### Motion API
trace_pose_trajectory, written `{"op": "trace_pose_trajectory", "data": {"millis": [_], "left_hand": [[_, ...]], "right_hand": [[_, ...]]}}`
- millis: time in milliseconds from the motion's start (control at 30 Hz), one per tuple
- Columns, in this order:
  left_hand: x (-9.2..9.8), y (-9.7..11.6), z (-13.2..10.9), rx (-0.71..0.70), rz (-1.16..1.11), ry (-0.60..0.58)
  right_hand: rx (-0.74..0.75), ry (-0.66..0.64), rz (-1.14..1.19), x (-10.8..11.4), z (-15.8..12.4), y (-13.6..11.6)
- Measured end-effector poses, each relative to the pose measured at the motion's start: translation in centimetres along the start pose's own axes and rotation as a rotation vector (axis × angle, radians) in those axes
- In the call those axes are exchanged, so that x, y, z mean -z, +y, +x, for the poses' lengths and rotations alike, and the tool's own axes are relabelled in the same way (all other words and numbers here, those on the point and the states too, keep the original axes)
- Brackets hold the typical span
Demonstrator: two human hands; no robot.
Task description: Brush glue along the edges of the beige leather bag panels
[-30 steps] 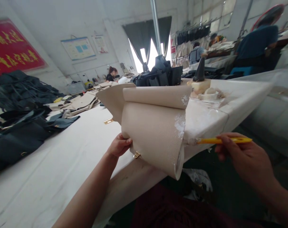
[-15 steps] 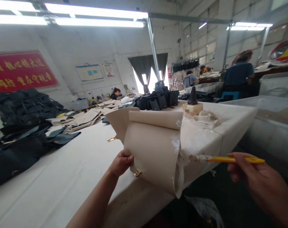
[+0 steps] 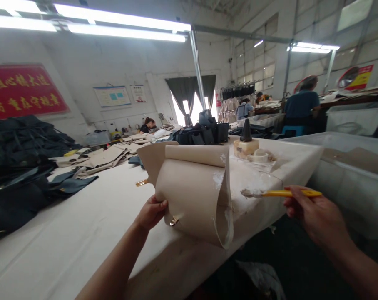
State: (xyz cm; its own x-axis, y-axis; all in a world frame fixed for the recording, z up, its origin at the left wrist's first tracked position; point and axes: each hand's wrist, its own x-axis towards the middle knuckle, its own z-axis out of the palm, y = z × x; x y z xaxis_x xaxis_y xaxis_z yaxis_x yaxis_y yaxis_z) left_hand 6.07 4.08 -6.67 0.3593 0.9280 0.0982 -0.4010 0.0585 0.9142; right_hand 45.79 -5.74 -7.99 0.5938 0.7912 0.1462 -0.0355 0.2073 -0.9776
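My left hand (image 3: pixel 152 211) pinches the left edge of a beige bag body (image 3: pixel 189 196), which lies on its side at the edge of the covered table. White glue smears mark its right end, where the opening gapes. A gold clasp (image 3: pixel 174 221) sits just below my left fingers, and a second gold fitting (image 3: pixel 142 182) sticks out at the flap. In my right hand (image 3: pixel 310 212) is a glue brush (image 3: pixel 274 193) with a yellow handle. Its whitish bristles point left, a little apart from the bag's end.
A glue container with a black cone top (image 3: pixel 246 137) stands beyond the bag, next to a white roll (image 3: pixel 260 156). Dark bags (image 3: pixel 23 196) lie at left, beige pieces (image 3: pixel 104 156) behind them. Plastic bins (image 3: pixel 357 166) border the table at right. Several people work farther back.
The brush has come away from the bag's glued edge and its tip now stands clear of it. The bag's end gapes wider. The whole view has shifted slightly.
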Motion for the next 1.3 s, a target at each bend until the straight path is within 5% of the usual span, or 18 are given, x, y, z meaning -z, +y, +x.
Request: {"op": "trace_pose_trajectory", "data": {"millis": [333, 633, 833, 1000, 1133, 1300], "left_hand": [[-0.1, 0.7, 3.6, -0.018, -0.01, -0.064], [-0.4, -1.2, 4.9, -0.012, -0.025, -0.057], [-0.1, -1.1, 4.7, -0.021, -0.043, -0.068], [-0.3, -1.2, 4.4, -0.005, -0.03, -0.066], [-0.4, -0.8, 4.7, -0.017, -0.044, -0.021], [0.1, 2.4, 6.0, -0.099, -0.071, 0.111]], "right_hand": [[0.288, -0.201, -0.409, -7.0, 3.2, 0.9], [0.393, -0.535, -0.565, -6.2, 2.5, 0.6], [0.426, -0.402, -0.5, -7.5, 3.3, 0.5], [0.221, -0.469, -0.56, -6.5, 3.1, 0.4], [0.213, -0.169, -0.533, -3.0, 4.6, -1.5], [0.046, 0.185, -0.039, 0.2, 10.3, -3.3]]}}
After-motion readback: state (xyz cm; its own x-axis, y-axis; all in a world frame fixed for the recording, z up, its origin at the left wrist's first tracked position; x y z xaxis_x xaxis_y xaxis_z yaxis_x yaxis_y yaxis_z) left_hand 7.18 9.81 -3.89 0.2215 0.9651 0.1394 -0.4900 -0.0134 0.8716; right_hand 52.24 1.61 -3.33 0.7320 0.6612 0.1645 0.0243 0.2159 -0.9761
